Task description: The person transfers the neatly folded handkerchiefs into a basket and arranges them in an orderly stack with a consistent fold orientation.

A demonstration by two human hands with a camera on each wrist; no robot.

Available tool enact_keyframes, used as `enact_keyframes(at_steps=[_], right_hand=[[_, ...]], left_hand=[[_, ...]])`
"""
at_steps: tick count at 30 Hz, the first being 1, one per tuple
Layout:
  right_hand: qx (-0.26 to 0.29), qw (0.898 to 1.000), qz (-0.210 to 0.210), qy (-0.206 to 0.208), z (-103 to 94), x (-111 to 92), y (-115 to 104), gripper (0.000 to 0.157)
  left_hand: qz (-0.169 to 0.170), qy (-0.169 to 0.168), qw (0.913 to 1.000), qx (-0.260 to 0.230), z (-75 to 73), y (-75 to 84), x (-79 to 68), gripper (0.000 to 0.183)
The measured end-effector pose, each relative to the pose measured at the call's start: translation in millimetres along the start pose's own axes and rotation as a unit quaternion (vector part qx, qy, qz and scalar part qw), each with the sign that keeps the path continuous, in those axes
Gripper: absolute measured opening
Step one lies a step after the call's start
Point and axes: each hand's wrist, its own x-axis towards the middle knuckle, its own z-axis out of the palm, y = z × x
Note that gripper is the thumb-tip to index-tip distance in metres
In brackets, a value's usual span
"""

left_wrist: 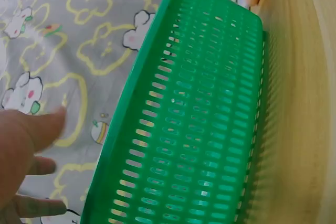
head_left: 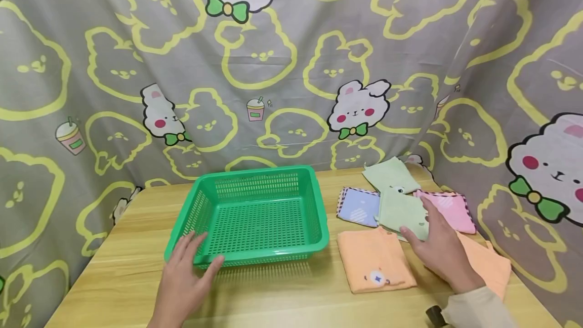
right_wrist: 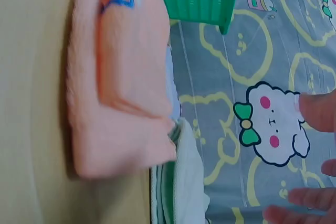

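A green plastic basket (head_left: 293,254) with slotted walls stands on the table, its inside bare. My left hand (head_left: 182,275) is at its front left corner, fingers spread and thumb near the front rim. In the left wrist view the fingers (left_wrist: 39,208) appear beside the basket wall (left_wrist: 184,114). My right hand (head_left: 442,252) hovers over the folded towels with nothing in its grasp, nearest a light green towel (head_left: 398,211). An orange towel (head_left: 371,254) with a bear face lies left of it, and another orange towel (head_left: 494,270) is partly hidden beneath the hand.
A blue towel (head_left: 358,207) and a pink towel (head_left: 455,211) with checked edges flank the front green one. Behind lies a second green towel (head_left: 389,173). A patterned grey curtain (head_left: 291,65) encloses the wooden table (head_left: 114,277) at the back and sides.
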Motion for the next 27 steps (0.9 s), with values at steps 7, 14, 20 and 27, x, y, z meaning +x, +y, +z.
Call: enact_keyframes(at_steps=[7, 14, 20, 27], right_hand=[[0.01, 1.0, 0.005, 0.012, -12.0, 5.7, 8.6, 0.068], [0.001, 1.0, 0.003, -0.004, -19.0, 13.6, 17.0, 0.064], [0.003, 1.0, 0.021, -0.022, -22.8, 18.8, 26.4, 0.067], [0.021, 0.997, 0.041, -0.054, -25.8, 22.5, 37.5, 0.069]], left_hand=[[0.058, 0.05, 0.9969, -0.018, 11.3, -3.5, -8.5, 0.034], [0.08, 0.058, 0.9946, -0.03, 20.8, -5.6, -17.0, 0.045], [0.079, 0.029, 0.9962, -0.024, 27.9, -6.5, -21.5, 0.058], [0.087, 0.003, 0.9961, 0.011, 31.6, -8.8, -24.0, 0.064]])
